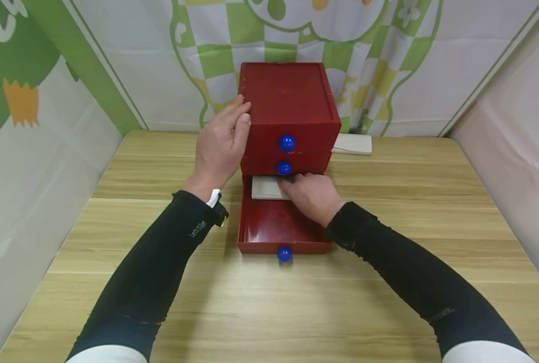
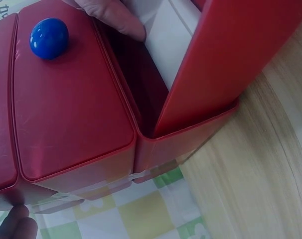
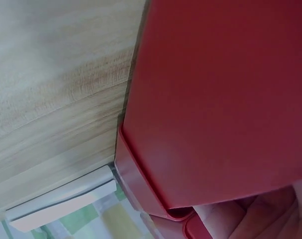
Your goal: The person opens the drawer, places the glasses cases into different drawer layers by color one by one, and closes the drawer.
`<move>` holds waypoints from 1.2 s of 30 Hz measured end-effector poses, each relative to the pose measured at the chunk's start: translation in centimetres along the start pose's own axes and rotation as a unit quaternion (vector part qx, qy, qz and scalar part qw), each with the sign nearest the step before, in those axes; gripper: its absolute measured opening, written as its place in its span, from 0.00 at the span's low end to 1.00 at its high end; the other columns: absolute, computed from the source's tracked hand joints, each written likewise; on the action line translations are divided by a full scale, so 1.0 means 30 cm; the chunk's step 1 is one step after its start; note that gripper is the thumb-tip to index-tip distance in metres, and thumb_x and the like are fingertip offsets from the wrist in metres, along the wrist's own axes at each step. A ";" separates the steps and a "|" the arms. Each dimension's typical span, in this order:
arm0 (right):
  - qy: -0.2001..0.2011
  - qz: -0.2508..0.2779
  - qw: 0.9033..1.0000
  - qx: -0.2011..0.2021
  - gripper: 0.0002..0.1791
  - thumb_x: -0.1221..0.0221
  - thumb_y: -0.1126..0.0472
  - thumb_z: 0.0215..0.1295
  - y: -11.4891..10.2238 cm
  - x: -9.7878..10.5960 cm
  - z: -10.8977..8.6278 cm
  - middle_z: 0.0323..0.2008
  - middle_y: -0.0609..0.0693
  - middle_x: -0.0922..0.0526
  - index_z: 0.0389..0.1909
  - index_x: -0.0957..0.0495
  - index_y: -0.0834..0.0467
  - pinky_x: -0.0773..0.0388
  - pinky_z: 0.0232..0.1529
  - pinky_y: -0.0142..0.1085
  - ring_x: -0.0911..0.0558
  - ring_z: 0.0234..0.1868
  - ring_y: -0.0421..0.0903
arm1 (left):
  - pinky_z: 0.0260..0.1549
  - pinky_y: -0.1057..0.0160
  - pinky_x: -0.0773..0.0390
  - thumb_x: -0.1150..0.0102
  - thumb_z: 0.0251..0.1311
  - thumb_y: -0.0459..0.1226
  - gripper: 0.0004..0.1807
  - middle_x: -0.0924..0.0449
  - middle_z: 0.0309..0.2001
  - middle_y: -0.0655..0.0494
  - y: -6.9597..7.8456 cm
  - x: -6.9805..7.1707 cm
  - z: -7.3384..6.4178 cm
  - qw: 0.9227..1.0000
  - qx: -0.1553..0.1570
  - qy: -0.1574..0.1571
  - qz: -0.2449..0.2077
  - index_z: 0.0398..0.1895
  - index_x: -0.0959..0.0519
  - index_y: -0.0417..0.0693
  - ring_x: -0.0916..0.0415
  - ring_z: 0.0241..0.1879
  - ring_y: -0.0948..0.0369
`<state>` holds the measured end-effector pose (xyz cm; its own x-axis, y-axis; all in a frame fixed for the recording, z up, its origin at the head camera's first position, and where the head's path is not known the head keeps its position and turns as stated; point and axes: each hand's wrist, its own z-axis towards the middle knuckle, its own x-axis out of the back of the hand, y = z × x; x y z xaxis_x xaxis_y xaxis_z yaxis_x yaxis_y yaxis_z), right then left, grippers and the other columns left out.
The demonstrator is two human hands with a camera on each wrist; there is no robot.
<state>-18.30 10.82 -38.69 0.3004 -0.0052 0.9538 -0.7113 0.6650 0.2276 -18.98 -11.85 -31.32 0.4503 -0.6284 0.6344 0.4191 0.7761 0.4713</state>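
Note:
A red cabinet of stacked drawers with blue knobs stands at the far side of the table. Its bottom drawer is pulled out. My left hand rests against the cabinet's left side, with its fingers extended along it. Inside the bottom drawer, toward the back, lies a flat white notebook-like stack. My right hand reaches into that drawer, its thumb right at the stack. The right fingertips are hidden beneath the upper drawers, and I cannot tell whether they grip the stack.
Another flat white stack lies on the table behind the cabinet's right side. Patterned cloth hangs close behind the cabinet. White panels border the wooden table left and right.

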 end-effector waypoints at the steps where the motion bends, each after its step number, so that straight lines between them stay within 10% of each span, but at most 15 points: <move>1: -0.008 0.004 1.000 0.000 0.11 0.36 0.63 0.72 0.002 0.003 -0.002 0.29 0.54 0.16 0.52 0.19 0.53 0.17 0.25 0.44 0.15 0.32 0.53 | 0.70 0.58 0.27 0.60 0.83 0.48 0.26 0.27 0.73 0.52 0.000 0.000 0.000 1.000 -0.001 0.000 0.001 0.70 0.23 0.45 0.30 0.73 0.60; 22: 0.020 0.104 0.994 0.021 0.25 0.29 0.51 0.65 0.076 0.097 -0.079 0.47 0.52 0.09 0.61 0.18 0.54 0.13 0.35 0.42 0.11 0.40 0.50 | 0.69 0.57 0.26 0.59 0.83 0.48 0.26 0.27 0.73 0.52 -0.003 -0.002 0.004 1.000 -0.007 0.003 0.004 0.70 0.23 0.45 0.29 0.73 0.60; 28: 0.128 0.106 0.984 0.064 0.17 0.35 0.48 0.70 0.109 0.108 -0.112 0.41 0.49 0.09 0.52 0.15 0.53 0.17 0.27 0.38 0.12 0.34 0.47 | 0.70 0.58 0.27 0.60 0.83 0.48 0.26 0.27 0.73 0.52 -0.003 -0.002 0.002 1.000 -0.003 0.000 0.004 0.71 0.23 0.45 0.30 0.73 0.60; 36: 0.304 0.109 0.941 0.096 0.11 0.40 0.53 0.70 0.177 0.104 -0.144 0.19 0.48 0.19 0.32 0.16 0.54 0.25 0.18 0.36 0.22 0.18 0.45 | 0.71 0.59 0.28 0.60 0.83 0.48 0.26 0.28 0.74 0.53 -0.003 -0.002 0.000 1.000 0.000 -0.003 0.003 0.71 0.23 0.46 0.30 0.73 0.60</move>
<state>-18.40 17.55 -35.36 0.4009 0.5832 0.7065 -0.8824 0.4532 0.1267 -19.05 -11.88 -31.40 0.4489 -0.6226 0.6410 0.4154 0.7805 0.4672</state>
